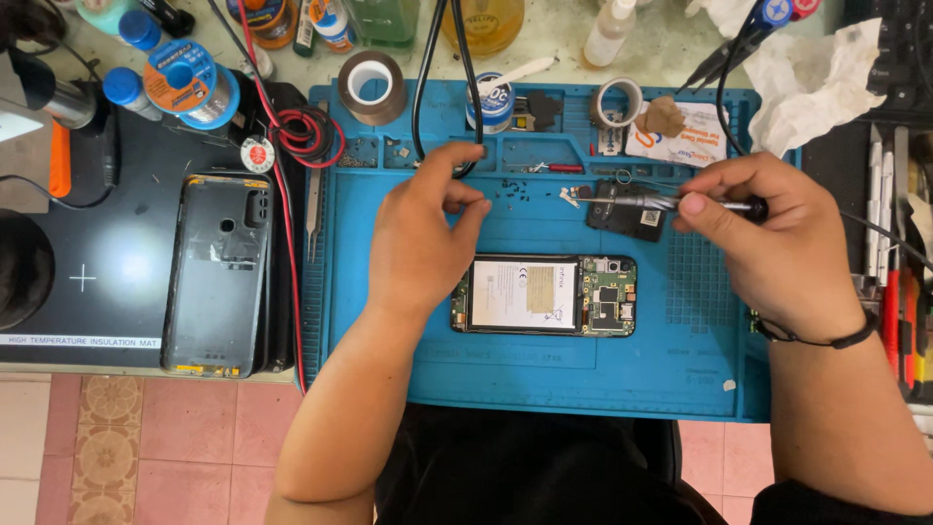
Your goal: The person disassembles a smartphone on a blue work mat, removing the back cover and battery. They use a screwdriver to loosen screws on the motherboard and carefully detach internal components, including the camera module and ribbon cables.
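my right hand [777,243] grips a screwdriver [671,202], my left hand [423,228] pinches something too small to tell. the phone [544,295] lies open on the blue mat [680,369], back cover [216,272] already off at left; circuit board not yet out.

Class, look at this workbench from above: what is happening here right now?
A person sits at a blue silicone repair mat. An opened black smartphone, battery and circuit board exposed, lies in the middle. The right hand holds a slim black-handled screwdriver level above the mat. The left hand hovers near tiny loose screws, fingertips pinched. The phone's dark back cover lies on a black mat at left.
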